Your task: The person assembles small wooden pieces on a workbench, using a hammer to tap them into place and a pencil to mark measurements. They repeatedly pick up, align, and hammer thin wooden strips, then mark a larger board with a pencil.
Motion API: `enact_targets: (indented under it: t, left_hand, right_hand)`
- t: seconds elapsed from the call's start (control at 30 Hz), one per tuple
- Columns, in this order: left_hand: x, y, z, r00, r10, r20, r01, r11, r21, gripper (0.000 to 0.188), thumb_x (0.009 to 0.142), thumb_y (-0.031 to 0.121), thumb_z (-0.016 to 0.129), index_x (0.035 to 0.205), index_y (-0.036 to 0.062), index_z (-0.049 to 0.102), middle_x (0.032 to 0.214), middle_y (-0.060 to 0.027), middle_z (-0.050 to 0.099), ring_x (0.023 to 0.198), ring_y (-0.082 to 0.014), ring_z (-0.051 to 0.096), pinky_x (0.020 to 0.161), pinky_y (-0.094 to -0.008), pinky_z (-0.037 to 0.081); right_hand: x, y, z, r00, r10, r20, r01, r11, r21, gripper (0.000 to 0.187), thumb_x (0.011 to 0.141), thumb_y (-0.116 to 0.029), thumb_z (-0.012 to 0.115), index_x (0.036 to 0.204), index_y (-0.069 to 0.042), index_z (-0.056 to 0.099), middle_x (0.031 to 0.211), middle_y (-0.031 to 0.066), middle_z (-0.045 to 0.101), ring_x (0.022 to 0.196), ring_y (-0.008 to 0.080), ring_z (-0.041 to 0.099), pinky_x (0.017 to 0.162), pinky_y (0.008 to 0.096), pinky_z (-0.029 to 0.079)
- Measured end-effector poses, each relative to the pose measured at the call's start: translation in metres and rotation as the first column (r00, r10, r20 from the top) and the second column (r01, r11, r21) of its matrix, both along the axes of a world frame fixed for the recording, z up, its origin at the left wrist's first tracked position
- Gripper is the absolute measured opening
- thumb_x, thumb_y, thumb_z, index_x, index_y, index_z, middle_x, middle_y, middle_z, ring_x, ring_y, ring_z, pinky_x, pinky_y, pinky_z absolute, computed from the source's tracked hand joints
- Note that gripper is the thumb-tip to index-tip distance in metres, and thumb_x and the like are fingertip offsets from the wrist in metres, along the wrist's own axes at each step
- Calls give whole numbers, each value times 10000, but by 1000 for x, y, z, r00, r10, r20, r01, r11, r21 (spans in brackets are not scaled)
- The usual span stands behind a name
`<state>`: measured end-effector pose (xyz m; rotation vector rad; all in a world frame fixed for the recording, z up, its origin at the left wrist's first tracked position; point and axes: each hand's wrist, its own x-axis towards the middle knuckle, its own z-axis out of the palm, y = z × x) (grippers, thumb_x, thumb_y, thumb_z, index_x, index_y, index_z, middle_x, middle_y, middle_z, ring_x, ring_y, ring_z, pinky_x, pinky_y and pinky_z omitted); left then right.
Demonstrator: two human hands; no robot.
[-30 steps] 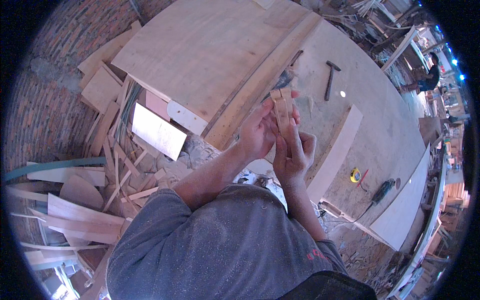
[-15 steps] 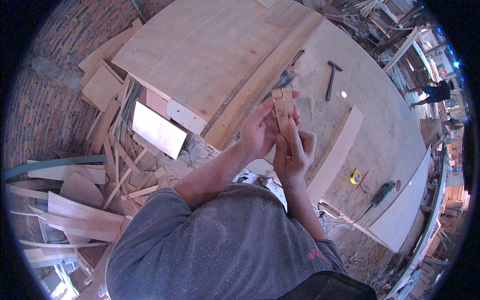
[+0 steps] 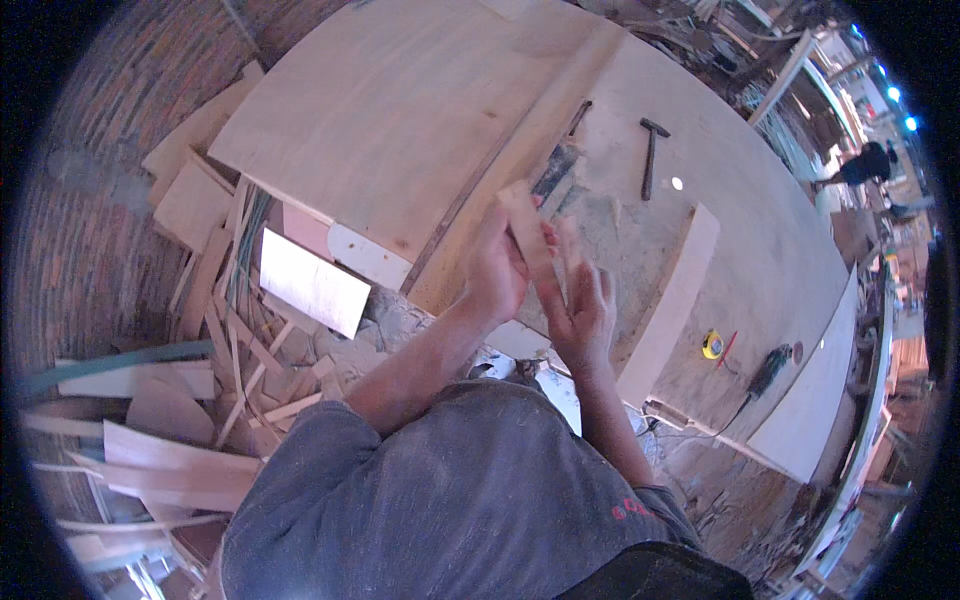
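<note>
A short pale wooden strip [image 3: 535, 243] slants between my two hands over the near side of the worktable. My left hand [image 3: 492, 268] is closed round the strip's upper part, with the palm against it. Lower down, my right hand [image 3: 588, 318] grips its near end. Beside the strip, a blurred pale shape rises from my right hand; I cannot tell whether it is a second strip or a finger. A dark tool [image 3: 556, 168], partly covered, lies on the table just beyond my hands.
On the worktable [image 3: 760, 240] lie a hammer [image 3: 650, 160], a long curved board [image 3: 672, 300], a yellow tape measure [image 3: 712, 344], a red pencil-like stick [image 3: 729, 350] and a corded power tool [image 3: 770, 372]. A large panel [image 3: 400, 110] covers the left. Offcuts [image 3: 180, 460] are heaped left; a person [image 3: 868, 163] is far right.
The two strip-like pieces that stood side by side have come apart. One now leans left against my left hand, and my right hand has shifted slightly downward.
</note>
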<state>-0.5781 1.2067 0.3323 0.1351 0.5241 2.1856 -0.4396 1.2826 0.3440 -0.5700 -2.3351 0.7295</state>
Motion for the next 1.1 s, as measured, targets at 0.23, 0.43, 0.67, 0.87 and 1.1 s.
enact_targets:
  t: [0.23,0.43,0.67,0.87,1.1]
  left_hand:
    - [-6,4,-79,942,26,-334,-177,885,-432,490,1045,336,572,1387,-9,508,1344,-171,564,1227,-259,559,1100,-410,414]
    - [-41,-9,-114,260,-541,-800,-829,299,-472,928,831,467,795,1516,-12,393,1553,-254,355,1489,-411,280,1219,-621,158]
    - [-46,8,-137,363,-847,-388,-836,-111,-538,1151,776,565,786,1634,79,193,1680,-212,129,1556,-399,119,1180,-728,98]
    - [-46,13,-158,381,-832,-402,-851,-146,-504,1128,772,569,793,1650,193,193,1683,-188,148,1556,-386,136,1165,-737,119]
    - [-46,15,-157,354,-837,-418,-879,-145,-454,1108,768,580,795,1642,202,227,1653,-201,220,1548,-357,190,1154,-701,170]
  right_hand:
    - [13,12,-72,943,-90,321,153,972,-178,435,845,-305,819,1153,-52,646,948,207,719,900,426,713,748,495,547]
    - [23,93,-114,671,-198,714,262,965,21,420,884,-402,753,1184,-119,680,1057,185,728,978,399,711,824,518,560]
    - [11,217,-130,705,-303,642,329,941,83,420,881,-412,747,1183,-120,736,1079,153,733,1071,361,688,924,481,540]
    - [-86,395,-194,803,-444,398,443,891,99,523,878,-385,752,1289,-70,677,1152,204,723,1053,376,685,951,486,526]
    - [-147,465,-229,930,-156,334,361,563,-744,308,778,-298,719,976,-72,653,798,135,668,711,271,664,652,406,533]
